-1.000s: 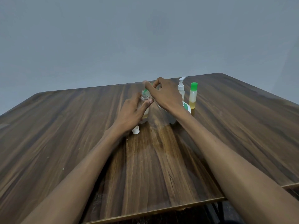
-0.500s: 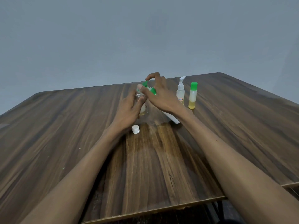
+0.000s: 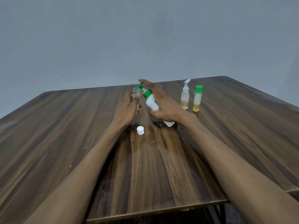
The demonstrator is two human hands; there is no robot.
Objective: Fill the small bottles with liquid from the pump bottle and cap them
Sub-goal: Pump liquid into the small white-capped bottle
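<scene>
Left hand [image 3: 127, 109] grips small clear bottle [image 3: 135, 94], raised above bench [image 3: 64, 135]. Right hand [image 3: 163, 105] clasps tilted pump bottle [image 3: 151, 101] beside it, forefinger on pump. White cap [image 3: 140, 130] lies below. Bottle likely light, slick; hold mid-body.

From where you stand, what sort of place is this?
Probably a plain indoor room set up for a tabletop task, not a kitchen or lab: a dark wood-grain table against a bare grey wall, with only a few small plastic bottles on it.
</scene>
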